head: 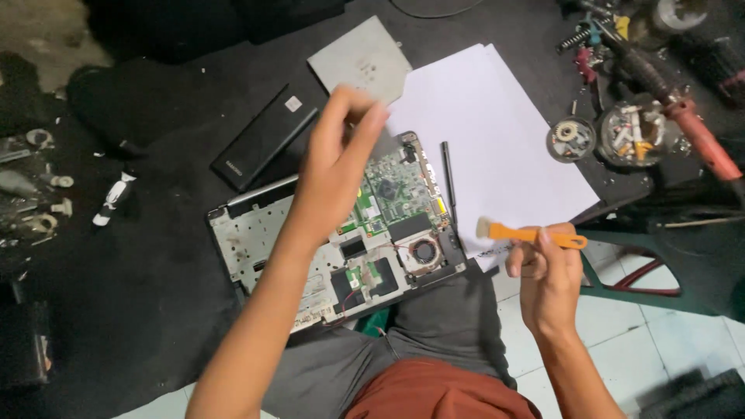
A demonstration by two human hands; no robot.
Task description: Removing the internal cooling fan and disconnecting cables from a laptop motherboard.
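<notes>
Left hand: the left hand (337, 167) is raised over the opened laptop (334, 248), fingers bunched and pinching a thin grey piece; its edges blur into the hand, so what it is I cannot tell. It looks lifted clear so the board underneath stays in sight.

Right hand: the right hand (547, 271) is curled shut around the handle of an orange-handled brush (531, 234), held level with the bristle end pointing left toward the laptop, off its right edge, seemingly kept ready rather than at work.

Laptop: it lies bottom-up across the person's lap, cover off, with the green circuit board (396, 190) and the small round fan (424, 251) exposed near its right end, within reach of both hands.

Beside it: a black stick-like tool (449, 182) lies just off the laptop's right edge on white paper sheets (497, 132), which probably serve as a clean place for small parts.

Far side of the dark mat: a black battery pack (264, 140) and a grey cover panel (361, 58) are set apart, out of the way.

Right end of the mat: two round dishes (609, 136) hold small bits, next to a red-handled tool (698, 136).
</notes>
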